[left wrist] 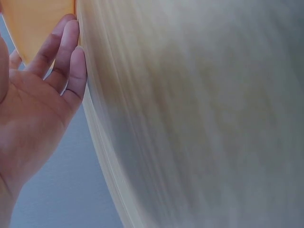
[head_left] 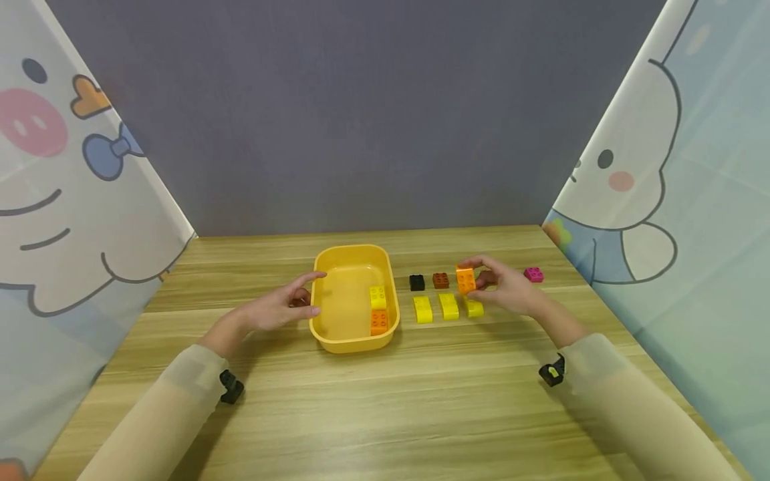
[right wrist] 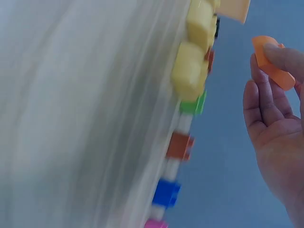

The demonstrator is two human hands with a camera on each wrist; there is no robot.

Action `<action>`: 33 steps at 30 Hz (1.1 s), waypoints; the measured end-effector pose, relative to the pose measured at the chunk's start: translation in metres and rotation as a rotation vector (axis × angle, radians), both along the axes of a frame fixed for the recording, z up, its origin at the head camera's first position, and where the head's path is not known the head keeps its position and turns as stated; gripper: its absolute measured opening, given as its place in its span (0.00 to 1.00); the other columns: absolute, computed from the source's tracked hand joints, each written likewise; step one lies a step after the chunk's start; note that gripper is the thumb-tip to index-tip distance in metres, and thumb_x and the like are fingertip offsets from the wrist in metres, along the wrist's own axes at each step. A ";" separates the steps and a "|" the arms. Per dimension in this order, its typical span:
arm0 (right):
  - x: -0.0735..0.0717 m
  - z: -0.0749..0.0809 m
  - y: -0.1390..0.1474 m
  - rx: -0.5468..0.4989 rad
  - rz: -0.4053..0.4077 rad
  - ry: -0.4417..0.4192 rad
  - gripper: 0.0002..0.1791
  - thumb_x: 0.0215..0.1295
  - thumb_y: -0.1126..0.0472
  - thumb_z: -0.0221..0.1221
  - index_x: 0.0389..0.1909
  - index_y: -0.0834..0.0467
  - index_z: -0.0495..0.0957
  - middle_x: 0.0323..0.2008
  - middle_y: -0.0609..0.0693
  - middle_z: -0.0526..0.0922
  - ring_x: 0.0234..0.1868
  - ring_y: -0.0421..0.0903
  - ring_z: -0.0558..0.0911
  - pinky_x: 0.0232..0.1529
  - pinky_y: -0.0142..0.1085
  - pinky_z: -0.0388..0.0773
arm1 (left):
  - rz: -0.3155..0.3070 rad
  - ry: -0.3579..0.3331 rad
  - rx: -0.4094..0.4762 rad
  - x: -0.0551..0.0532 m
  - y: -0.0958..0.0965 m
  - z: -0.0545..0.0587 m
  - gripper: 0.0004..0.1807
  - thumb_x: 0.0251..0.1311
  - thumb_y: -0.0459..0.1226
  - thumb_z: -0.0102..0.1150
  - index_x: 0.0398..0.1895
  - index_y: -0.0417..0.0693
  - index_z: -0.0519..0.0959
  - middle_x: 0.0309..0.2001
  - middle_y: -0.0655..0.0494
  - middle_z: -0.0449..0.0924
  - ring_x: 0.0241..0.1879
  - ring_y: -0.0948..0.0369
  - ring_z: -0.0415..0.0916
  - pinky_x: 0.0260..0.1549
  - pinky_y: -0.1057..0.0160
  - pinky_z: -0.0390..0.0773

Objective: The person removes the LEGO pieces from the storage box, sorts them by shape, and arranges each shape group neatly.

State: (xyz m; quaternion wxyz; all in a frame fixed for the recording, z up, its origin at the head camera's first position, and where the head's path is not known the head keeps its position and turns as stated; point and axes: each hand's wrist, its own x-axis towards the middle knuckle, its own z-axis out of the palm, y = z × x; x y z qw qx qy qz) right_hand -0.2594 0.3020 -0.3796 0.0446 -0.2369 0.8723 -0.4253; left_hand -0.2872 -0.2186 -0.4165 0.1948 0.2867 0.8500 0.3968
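Observation:
My left hand [head_left: 278, 304] is at the left side of a yellow plastic tray [head_left: 355, 345], its index fingertip and thumb tip at the rim. In the left wrist view the fingers are loosely extended against the tray's outer wall [left wrist: 40, 23]. Inside the tray, a yellow brick [head_left: 377, 294] and an orange brick [head_left: 379, 323] lie along the right wall. My right hand [head_left: 505, 288] pinches another orange brick [head_left: 466, 279] between thumb and fingers. It is raised above the table, over the row of bricks, as the right wrist view shows with the orange brick [right wrist: 273, 66].
Right of the tray stand a black brick [head_left: 417, 282], a brown brick [head_left: 440, 280] and several yellow bricks [head_left: 423, 309]. A magenta brick [head_left: 533, 274] lies farther right. The right wrist view adds a green brick [right wrist: 192, 102], a reddish-brown brick [right wrist: 179, 146] and a blue brick [right wrist: 166, 192].

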 end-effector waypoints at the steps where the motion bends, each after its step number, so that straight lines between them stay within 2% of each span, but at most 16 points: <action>1: 0.001 -0.001 0.007 -0.006 -0.006 0.002 0.32 0.69 0.72 0.71 0.73 0.61 0.74 0.70 0.66 0.77 0.44 0.45 0.84 0.47 0.34 0.85 | -0.003 -0.002 0.002 0.000 0.000 0.000 0.45 0.81 0.44 0.63 0.90 0.52 0.48 0.48 0.47 0.84 0.44 0.53 0.74 0.45 0.60 0.75; 5: 0.004 -0.005 0.030 0.015 -0.022 0.019 0.32 0.69 0.73 0.71 0.72 0.65 0.73 0.65 0.69 0.79 0.44 0.43 0.85 0.50 0.31 0.84 | -0.002 -0.007 0.005 0.000 0.000 -0.001 0.46 0.81 0.44 0.63 0.90 0.52 0.47 0.49 0.47 0.84 0.45 0.53 0.74 0.45 0.60 0.76; 9: 0.007 -0.008 0.050 0.072 -0.052 -0.010 0.32 0.70 0.72 0.70 0.72 0.67 0.71 0.68 0.70 0.76 0.48 0.42 0.86 0.51 0.28 0.83 | -0.003 -0.007 0.006 0.000 0.000 -0.001 0.46 0.81 0.44 0.63 0.90 0.51 0.47 0.50 0.46 0.85 0.45 0.53 0.75 0.46 0.60 0.77; 14: 0.009 -0.013 0.065 0.113 -0.063 -0.080 0.33 0.72 0.71 0.70 0.74 0.69 0.69 0.70 0.75 0.70 0.50 0.49 0.88 0.48 0.29 0.84 | -0.002 -0.006 0.009 0.001 0.001 -0.001 0.46 0.81 0.44 0.63 0.90 0.50 0.47 0.50 0.45 0.84 0.45 0.54 0.75 0.46 0.60 0.77; 18: 0.010 -0.016 0.071 0.151 -0.070 -0.148 0.34 0.72 0.68 0.71 0.75 0.67 0.70 0.70 0.76 0.71 0.52 0.55 0.89 0.47 0.33 0.87 | -0.006 -0.006 0.012 0.002 0.001 0.000 0.46 0.81 0.44 0.63 0.90 0.50 0.47 0.50 0.44 0.84 0.45 0.54 0.75 0.46 0.60 0.77; 21: 0.009 -0.018 0.073 0.200 -0.082 -0.176 0.35 0.73 0.63 0.72 0.76 0.64 0.71 0.69 0.74 0.73 0.55 0.58 0.89 0.49 0.37 0.88 | -0.003 -0.004 0.006 0.003 0.001 0.001 0.45 0.81 0.45 0.62 0.90 0.51 0.47 0.51 0.45 0.84 0.46 0.54 0.75 0.46 0.60 0.77; 25: 0.008 -0.020 0.074 0.259 -0.084 -0.157 0.35 0.73 0.59 0.72 0.76 0.62 0.72 0.68 0.71 0.77 0.57 0.59 0.89 0.53 0.42 0.88 | 0.003 -0.004 -0.003 0.002 0.001 0.001 0.45 0.81 0.45 0.62 0.90 0.52 0.47 0.51 0.45 0.84 0.46 0.54 0.75 0.47 0.59 0.76; 30: 0.005 -0.020 0.075 0.335 -0.067 -0.105 0.33 0.75 0.56 0.71 0.76 0.62 0.74 0.61 0.66 0.83 0.53 0.54 0.89 0.50 0.40 0.85 | 0.001 -0.008 -0.005 0.002 0.001 0.002 0.46 0.81 0.46 0.63 0.90 0.52 0.46 0.51 0.46 0.84 0.45 0.53 0.74 0.47 0.58 0.76; 33: 0.004 -0.021 0.075 0.355 -0.050 -0.103 0.33 0.76 0.56 0.70 0.76 0.63 0.74 0.59 0.65 0.84 0.53 0.55 0.88 0.52 0.45 0.86 | -0.001 -0.008 -0.010 0.002 0.001 0.003 0.46 0.81 0.46 0.62 0.90 0.52 0.46 0.50 0.46 0.84 0.46 0.53 0.74 0.47 0.58 0.76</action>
